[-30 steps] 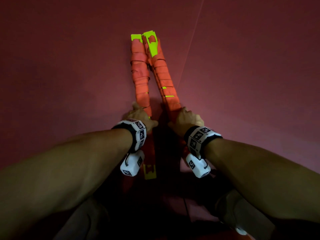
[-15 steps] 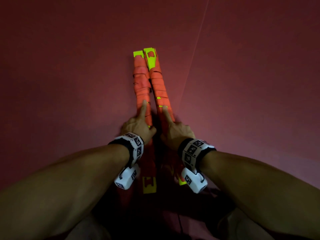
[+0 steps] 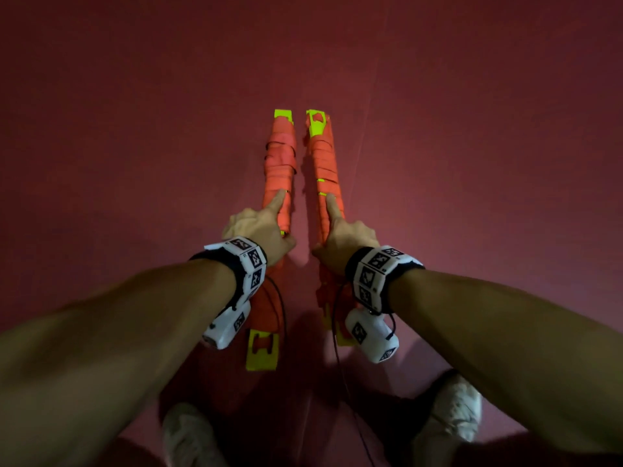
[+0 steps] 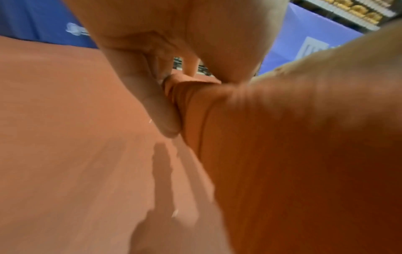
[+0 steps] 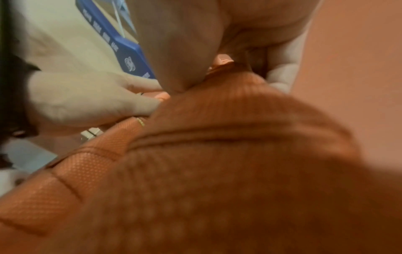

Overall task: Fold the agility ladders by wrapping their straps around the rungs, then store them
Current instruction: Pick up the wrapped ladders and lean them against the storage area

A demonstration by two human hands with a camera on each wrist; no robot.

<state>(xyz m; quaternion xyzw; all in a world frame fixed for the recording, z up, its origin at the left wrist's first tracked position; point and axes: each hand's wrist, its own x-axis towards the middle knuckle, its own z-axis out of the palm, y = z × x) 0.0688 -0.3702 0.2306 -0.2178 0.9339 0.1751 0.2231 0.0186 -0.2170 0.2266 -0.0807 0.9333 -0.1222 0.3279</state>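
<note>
Two agility ladders, each bundled with orange strap wound round yellow-green rungs, are held lengthwise above the dark red floor [image 3: 135,163], one in each hand. The left hand [image 3: 259,230] grips the left bundle [image 3: 279,163] near its middle: the index finger lies straight along the top of the wrapping, the thumb presses the inner side, and the other fingers curl round the outer side. The left wrist view shows a finger [image 4: 161,111] pressed against the strap edge. The right hand [image 3: 344,237] grips the right bundle [image 3: 325,156] the same way, index finger stretched forward along it, the rest wrapped round. Ahead of both hands the bundles run on to their yellow-green end pieces, side by side and a little apart. Behind the left wrist another yellow-green end [image 3: 262,352] shows. Below the forearms, a pale shoe [image 3: 455,406] stands on the floor, with a second, dimmer one under the left arm
</note>
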